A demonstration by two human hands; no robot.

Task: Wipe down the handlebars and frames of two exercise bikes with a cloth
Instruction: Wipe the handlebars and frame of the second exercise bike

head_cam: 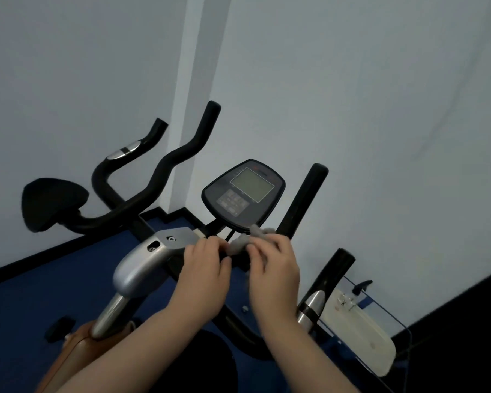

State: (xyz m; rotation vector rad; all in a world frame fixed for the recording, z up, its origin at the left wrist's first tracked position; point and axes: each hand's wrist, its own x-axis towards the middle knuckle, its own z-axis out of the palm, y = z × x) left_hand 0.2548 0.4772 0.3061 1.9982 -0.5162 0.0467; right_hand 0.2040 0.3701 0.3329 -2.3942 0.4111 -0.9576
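The centre of the near exercise bike's black padded handlebar [301, 202] is being wiped, just below the dark oval console with its grey screen [243, 191]. A small crumpled grey cloth [245, 241] is being held against the bar by the right hand [272, 268], its fingers curled over the fabric. The left hand [206, 265] is being kept just beside it, fingers curled onto the bar's centre clamp, apparently to steady the work; the 2 hands are nearly touching.

By this reading, 1 bike's handlebar step is being carried out, with frames and the second bike's curved black handlebar [165, 165], well apart at left, judged not yet reached. The next move is likely being set up as a slide outward along the upright grip, calling for a re-gripped cloth and steady pressure.

The bar beneath both hands is being hidden, so exact contact cannot be told. The silver-grey frame housing [142, 265] is only partly visible, and lower frames are being cut off.
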